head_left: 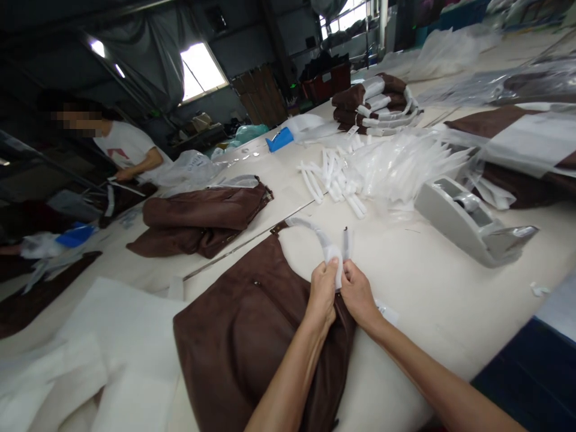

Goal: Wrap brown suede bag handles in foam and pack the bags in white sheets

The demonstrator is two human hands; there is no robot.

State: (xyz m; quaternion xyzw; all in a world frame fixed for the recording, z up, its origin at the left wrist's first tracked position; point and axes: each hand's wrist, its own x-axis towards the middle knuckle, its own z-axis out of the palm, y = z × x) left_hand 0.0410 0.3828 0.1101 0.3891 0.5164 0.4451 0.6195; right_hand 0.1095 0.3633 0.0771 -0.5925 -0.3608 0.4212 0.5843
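Observation:
A dark brown handbag lies on the table in front of me, its body spread toward my side. Its strap curves up from a metal fitting and is covered in white wrapping. My left hand pinches the wrapped strap, thumb on top. Close against it, my right hand is closed on the same white-wrapped part, with its fingertips partly hidden. A short wrapped strap end sticks up just beyond my right hand. A white tag shows beside my right wrist.
To the right stands a grey tape dispenser. Beyond my hands lie white foam strips and clear plastic bags. Another brown bag sits at left, with stacked bags farther back. White sheets cover the near left. A co-worker stands across the table.

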